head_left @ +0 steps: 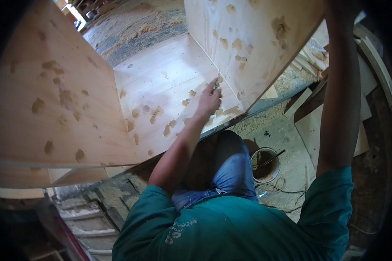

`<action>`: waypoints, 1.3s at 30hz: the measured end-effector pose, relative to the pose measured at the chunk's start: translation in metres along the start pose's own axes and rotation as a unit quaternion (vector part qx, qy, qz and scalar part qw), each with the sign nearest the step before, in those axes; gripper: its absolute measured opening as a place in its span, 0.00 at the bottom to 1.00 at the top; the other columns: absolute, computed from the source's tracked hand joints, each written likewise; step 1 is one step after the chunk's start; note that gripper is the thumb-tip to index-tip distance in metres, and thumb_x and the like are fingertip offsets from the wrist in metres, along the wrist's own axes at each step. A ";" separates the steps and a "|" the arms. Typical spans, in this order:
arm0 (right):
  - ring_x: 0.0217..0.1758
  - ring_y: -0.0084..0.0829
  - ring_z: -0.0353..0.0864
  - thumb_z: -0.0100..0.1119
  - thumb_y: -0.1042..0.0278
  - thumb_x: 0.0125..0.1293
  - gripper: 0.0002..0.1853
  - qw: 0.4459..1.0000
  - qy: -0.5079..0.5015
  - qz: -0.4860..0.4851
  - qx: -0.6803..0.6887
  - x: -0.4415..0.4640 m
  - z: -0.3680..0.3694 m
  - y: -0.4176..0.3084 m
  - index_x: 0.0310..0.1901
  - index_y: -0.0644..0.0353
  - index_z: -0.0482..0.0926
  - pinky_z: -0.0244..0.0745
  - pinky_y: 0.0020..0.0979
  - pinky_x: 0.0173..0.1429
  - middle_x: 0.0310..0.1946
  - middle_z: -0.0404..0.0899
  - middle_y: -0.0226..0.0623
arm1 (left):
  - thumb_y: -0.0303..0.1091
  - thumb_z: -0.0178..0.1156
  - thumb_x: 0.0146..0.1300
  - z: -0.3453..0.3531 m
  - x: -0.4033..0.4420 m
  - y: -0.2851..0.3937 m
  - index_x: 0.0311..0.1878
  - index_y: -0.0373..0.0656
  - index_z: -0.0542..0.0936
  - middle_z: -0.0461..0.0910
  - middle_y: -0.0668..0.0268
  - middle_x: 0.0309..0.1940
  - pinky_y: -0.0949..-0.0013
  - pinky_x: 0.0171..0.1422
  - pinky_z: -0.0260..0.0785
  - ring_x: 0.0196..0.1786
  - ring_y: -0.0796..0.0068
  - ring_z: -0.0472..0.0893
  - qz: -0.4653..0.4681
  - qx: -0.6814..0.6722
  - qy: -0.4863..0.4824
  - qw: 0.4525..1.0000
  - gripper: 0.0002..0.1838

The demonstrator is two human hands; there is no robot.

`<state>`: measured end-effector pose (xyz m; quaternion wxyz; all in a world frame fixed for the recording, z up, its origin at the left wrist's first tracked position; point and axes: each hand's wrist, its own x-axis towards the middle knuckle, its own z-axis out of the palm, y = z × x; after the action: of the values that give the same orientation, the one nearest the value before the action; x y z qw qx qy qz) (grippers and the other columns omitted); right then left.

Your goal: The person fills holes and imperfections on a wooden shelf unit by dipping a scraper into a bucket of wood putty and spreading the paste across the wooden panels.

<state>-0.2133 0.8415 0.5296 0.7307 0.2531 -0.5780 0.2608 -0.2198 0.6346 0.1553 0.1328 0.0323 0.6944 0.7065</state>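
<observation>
My left hand is closed round something small and thin, mostly hidden by the fingers, whose tip points at the inner corner joint of a large wooden box. Under the hand lies the box's pale bottom panel, dotted with brown filler patches. A spotted side panel rises just right of the hand, and another side panel stands at the left. My right arm stretches up along the right side to the top edge, where its hand is out of sight.
A round container with a stick in it stands on the dusty floor, near cables. Wooden boards lean at the right. Sawdust covers the ground beyond the box. My bent knee is close under the box's front edge.
</observation>
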 end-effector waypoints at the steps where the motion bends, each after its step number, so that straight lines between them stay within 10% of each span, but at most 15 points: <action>1: 0.43 0.24 0.81 0.56 0.62 0.74 0.21 0.998 -0.009 0.035 0.050 0.001 0.004 -0.006 0.64 0.55 0.65 0.75 0.26 0.43 0.43 0.82 0.38 | 0.35 0.48 0.74 0.013 -0.001 -0.005 0.75 0.50 0.63 0.72 0.68 0.29 0.73 0.23 0.64 0.20 0.81 0.69 -0.026 -0.046 0.004 0.999 0.26; 7: 0.45 0.25 0.80 0.56 0.63 0.73 0.21 0.997 -0.019 -0.060 -0.042 0.006 0.000 0.010 0.64 0.55 0.66 0.74 0.27 0.48 0.45 0.82 0.39 | 0.36 0.47 0.74 0.064 0.047 -0.070 0.75 0.47 0.63 0.74 0.66 0.31 0.72 0.26 0.67 0.23 0.79 0.71 -0.012 -0.032 0.114 0.993 0.27; 9: 0.45 0.27 0.81 0.55 0.63 0.74 0.21 1.000 -0.016 -0.010 0.002 0.006 0.002 0.003 0.64 0.55 0.66 0.74 0.27 0.49 0.45 0.82 0.39 | 0.38 0.49 0.72 0.080 0.043 -0.061 0.74 0.45 0.64 0.81 0.58 0.40 0.67 0.41 0.74 0.34 0.70 0.80 0.040 0.088 0.098 0.990 0.28; 10: 0.48 0.28 0.80 0.56 0.62 0.73 0.22 0.997 -0.016 0.008 -0.074 0.006 0.004 -0.009 0.65 0.56 0.66 0.74 0.29 0.51 0.47 0.81 0.41 | 0.40 0.49 0.69 0.076 0.016 -0.020 0.72 0.39 0.63 0.75 0.44 0.61 0.59 0.70 0.63 0.65 0.47 0.74 0.018 0.057 0.078 0.995 0.30; 14: 0.59 0.63 0.72 0.42 0.54 0.78 0.32 0.994 -0.096 0.060 -0.010 0.007 -0.004 -0.002 0.72 0.64 0.46 0.76 0.51 0.56 0.61 0.59 0.70 | 0.39 0.51 0.68 0.062 -0.009 -0.033 0.72 0.44 0.65 0.78 0.52 0.61 0.62 0.69 0.64 0.63 0.54 0.76 0.014 0.105 0.033 0.994 0.30; 32: 0.48 0.40 0.85 0.56 0.35 0.66 0.34 0.737 -0.119 -0.313 -0.587 0.036 -0.062 0.156 0.56 0.61 0.75 0.84 0.35 0.42 0.53 0.79 0.50 | 0.40 0.49 0.64 0.044 0.013 -0.036 0.70 0.45 0.69 0.79 0.47 0.57 0.58 0.67 0.66 0.60 0.46 0.77 -0.008 0.006 0.052 0.999 0.30; 39: 0.50 0.46 0.84 0.55 0.29 0.63 0.40 0.940 -0.074 -0.047 -0.329 0.011 -0.032 0.068 0.58 0.61 0.74 0.84 0.42 0.46 0.54 0.77 0.57 | 0.42 0.51 0.67 0.058 -0.005 -0.042 0.70 0.44 0.68 0.80 0.47 0.54 0.60 0.63 0.69 0.55 0.49 0.80 0.039 0.110 0.069 0.991 0.29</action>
<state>-0.2341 0.9138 0.5381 0.7396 0.0446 -0.6716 0.0018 -0.1956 0.6899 0.1159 0.0526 0.0251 0.7738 0.6308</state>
